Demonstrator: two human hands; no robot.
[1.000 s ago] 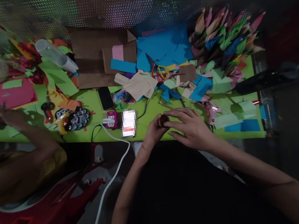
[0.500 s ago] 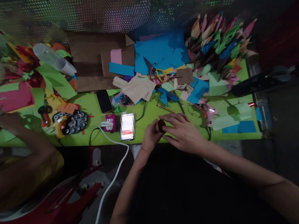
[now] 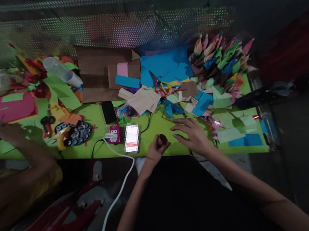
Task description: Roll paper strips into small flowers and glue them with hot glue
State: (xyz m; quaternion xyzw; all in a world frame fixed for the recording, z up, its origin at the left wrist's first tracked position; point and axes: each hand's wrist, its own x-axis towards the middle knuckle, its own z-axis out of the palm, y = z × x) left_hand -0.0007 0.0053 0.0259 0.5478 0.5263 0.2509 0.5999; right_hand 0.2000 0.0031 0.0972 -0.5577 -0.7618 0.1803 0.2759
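My left hand (image 3: 156,149) is closed around a small brown rolled piece (image 3: 162,139) at the near edge of the green table (image 3: 104,149). My right hand (image 3: 191,135) lies just to its right with the fingers stretched out flat on the table, holding nothing. A small gap separates the two hands. Loose blue and tan paper scraps (image 3: 199,102) lie just beyond my right hand.
Folded paper flowers (image 3: 220,62) are heaped at the back right. Scissors (image 3: 163,86), blue sheets (image 3: 168,62), brown card (image 3: 98,73), a phone (image 3: 109,112), a pink charger with white cable (image 3: 114,134) and a tape dispenser (image 3: 75,131) lie around. Another person's arm (image 3: 20,142) works at the left.
My right hand has come off the brown piece and moved right, flattening on the table. My left hand keeps hold of the piece. The camera view has tilted up slightly.
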